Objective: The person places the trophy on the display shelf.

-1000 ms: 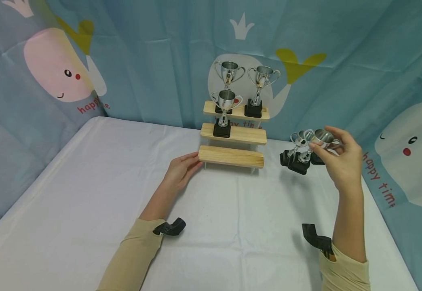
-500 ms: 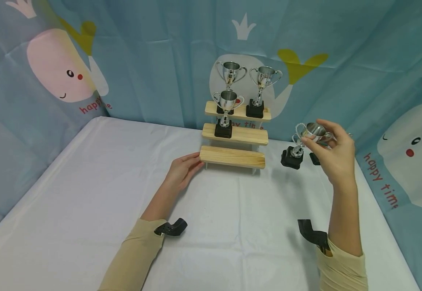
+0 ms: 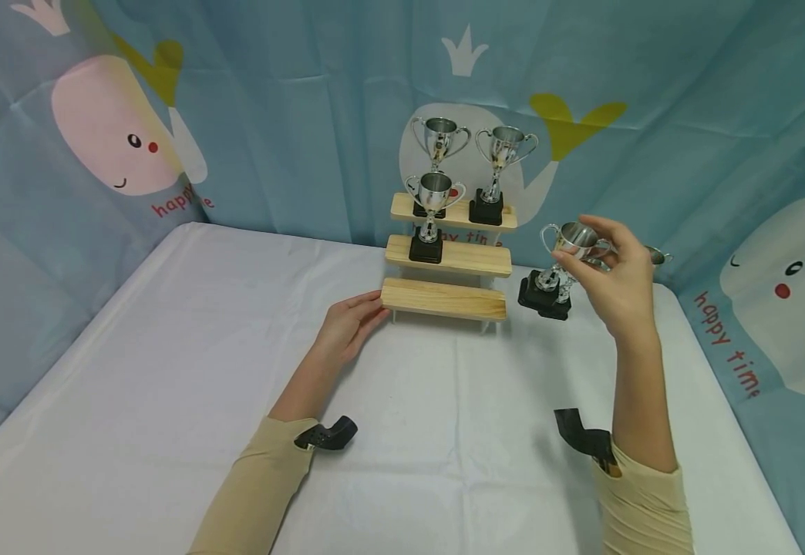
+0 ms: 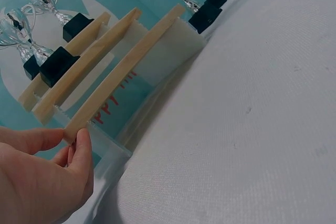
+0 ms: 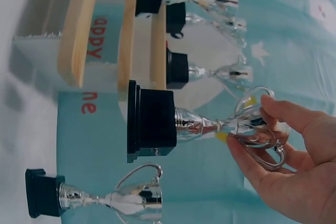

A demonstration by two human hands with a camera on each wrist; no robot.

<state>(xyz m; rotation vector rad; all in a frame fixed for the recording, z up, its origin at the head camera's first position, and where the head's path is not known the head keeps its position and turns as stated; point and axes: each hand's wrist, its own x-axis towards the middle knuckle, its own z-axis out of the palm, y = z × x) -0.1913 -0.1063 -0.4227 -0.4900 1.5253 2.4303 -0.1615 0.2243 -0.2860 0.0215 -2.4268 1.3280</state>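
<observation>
My right hand [image 3: 624, 289] grips a small silver trophy [image 5: 199, 124] by its two-handled cup, with fingers and thumb around the bowl. The trophy's black square base hangs above the table, right of a three-step wooden stand. My left hand [image 3: 350, 327] pinches the left end of the stand's lowest shelf [image 3: 444, 300] between thumb and fingers. On the middle shelf [image 3: 475, 260] a trophy [image 3: 433, 193] stands at the left. Two more, a left trophy [image 3: 439, 139] and a right trophy [image 3: 504, 146], stand on the top shelf [image 3: 458, 217].
Behind my right hand, a trophy [image 5: 131, 200] stands on the table; the left wrist view shows another trophy base [image 4: 205, 18] there too. A white cloth [image 3: 402, 462] covers the table. A blue printed curtain [image 3: 291, 116] hangs close behind the stand.
My right hand has carried the trophy leftward towards the stand, away from the trophies on the table. The left hand has stayed on the lowest shelf.
</observation>
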